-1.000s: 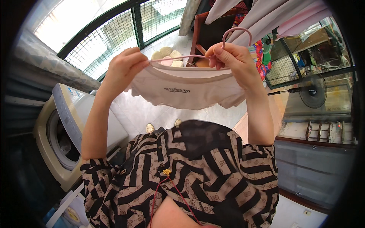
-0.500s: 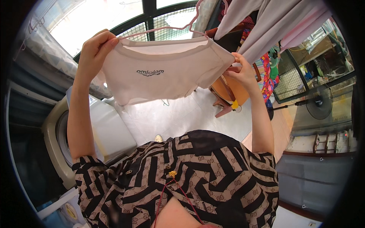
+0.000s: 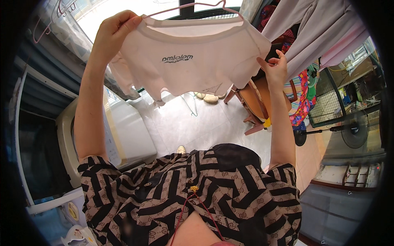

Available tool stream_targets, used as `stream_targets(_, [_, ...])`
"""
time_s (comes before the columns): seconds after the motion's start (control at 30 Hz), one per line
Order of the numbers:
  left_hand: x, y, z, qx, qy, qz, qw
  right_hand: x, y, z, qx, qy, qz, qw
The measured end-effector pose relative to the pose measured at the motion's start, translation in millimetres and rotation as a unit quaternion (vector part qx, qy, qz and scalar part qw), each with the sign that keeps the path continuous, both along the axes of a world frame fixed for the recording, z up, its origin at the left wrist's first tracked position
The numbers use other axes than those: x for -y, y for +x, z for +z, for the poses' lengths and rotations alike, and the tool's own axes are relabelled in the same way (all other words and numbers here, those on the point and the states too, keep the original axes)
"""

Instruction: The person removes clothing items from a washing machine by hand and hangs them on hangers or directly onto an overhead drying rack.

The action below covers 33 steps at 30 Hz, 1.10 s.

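A pale pinkish-white shirt (image 3: 193, 71) with small dark lettering on its chest hangs from a thin pink clothes hanger (image 3: 180, 7), raised in front of me. My left hand (image 3: 117, 33) is closed on the shirt at its left shoulder, beside the hanger's end. At the opposite sleeve is my right hand (image 3: 274, 67), its fingers apart and its thumb close to the cloth edge. Whether the thumb touches the sleeve is hard to see. The hanger's right arm runs inside the neckline, and the top of its hook is cut off by the frame.
Light trousers (image 3: 303, 28) hang at the upper right. Below them stands a wooden chair (image 3: 258, 98) with colourful cloth near it. A black fan (image 3: 355, 129) is farther right. On the left is a washing machine (image 3: 131, 131); a green hanger (image 3: 193, 107) shows past the shirt's hem.
The shirt and both hands have moved up and slightly right in the picture. My right hand's fingers have come off the sleeve they pinched and spread apart. My left hand keeps its grip.
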<state>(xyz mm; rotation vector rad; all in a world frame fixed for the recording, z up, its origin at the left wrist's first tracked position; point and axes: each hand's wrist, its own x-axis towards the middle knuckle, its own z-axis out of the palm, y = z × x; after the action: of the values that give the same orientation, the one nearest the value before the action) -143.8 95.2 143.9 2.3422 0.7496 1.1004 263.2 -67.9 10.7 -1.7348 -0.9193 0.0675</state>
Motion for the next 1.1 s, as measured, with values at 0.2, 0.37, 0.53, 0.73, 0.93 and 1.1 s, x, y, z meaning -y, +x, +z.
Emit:
stream_targets(0.2, [-6, -7, 7, 0.021, -0.017, 0.017, 0.999, -16, -30, -2, -0.042, 0.05, 0.043, 0.997])
stream_targets(0.37, [-19, -13, 11, 0.021, -0.026, 0.017, 0.999, -21, -4, -12, -0.008, 0.097, 0.062, 0.993])
stream_targets(0.53, [-17, -38, 13, 0.008, -0.094, 0.034, 0.995, 9, 34, 22, -0.036, 0.2, 0.187, 0.961])
stream_targets(0.73, [-14, -20, -1, 0.005, -0.111, -0.032, 0.993, 17, 104, 29, 0.048, 0.073, 0.113, 0.99])
stream_targets(0.93, [0, 4, -8, 0.028, -0.203, -0.007, 0.979, 19, 51, 48, 0.14, 0.066, 0.046, 0.987])
stream_targets(1.1, [31, 29, -23, 0.019, -0.266, 0.001, 0.964, 31, -38, 46, -0.011, -0.01, 0.262, 0.965])
